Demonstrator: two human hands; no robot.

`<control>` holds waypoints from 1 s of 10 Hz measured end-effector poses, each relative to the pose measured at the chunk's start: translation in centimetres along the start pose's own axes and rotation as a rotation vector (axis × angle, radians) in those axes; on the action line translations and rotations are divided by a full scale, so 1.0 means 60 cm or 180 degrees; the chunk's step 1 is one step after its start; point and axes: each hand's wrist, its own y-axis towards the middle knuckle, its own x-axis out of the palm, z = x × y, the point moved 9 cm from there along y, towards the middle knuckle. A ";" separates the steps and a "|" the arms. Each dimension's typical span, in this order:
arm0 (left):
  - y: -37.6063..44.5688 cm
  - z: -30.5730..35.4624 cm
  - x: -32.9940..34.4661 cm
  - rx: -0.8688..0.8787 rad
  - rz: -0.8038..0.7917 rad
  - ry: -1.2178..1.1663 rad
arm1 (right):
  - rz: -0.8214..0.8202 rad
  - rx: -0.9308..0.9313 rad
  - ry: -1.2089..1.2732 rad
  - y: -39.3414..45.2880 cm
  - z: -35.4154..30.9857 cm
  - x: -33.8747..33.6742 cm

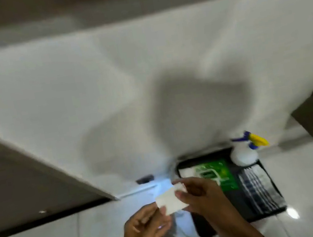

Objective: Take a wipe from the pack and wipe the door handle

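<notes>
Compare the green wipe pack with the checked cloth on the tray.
The wipe pack is glossy green with a pale label; the cloth is black-and-white checked fabric. The pack lies at the tray's back left, by the hands; the cloth lies along its right side, below the spray bottle. Both lie flat on the black tray.

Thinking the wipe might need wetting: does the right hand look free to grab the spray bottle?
Probably not yet: the right hand and left hand both pinch the wipe. Nothing blocks the spray bottle.
</notes>
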 end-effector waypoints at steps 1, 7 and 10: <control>0.060 -0.114 0.085 -0.0153 0.0121 -0.0057 | 0.0335 0.0381 0.0080 0.035 0.090 -0.151; 0.171 -0.382 0.239 0.0840 0.1026 0.4530 | 0.0812 -0.0267 -0.2634 0.106 0.336 -0.413; -0.085 0.068 0.320 0.3625 0.1713 0.4808 | 0.1321 -0.2396 -0.4043 -0.028 -0.127 -0.306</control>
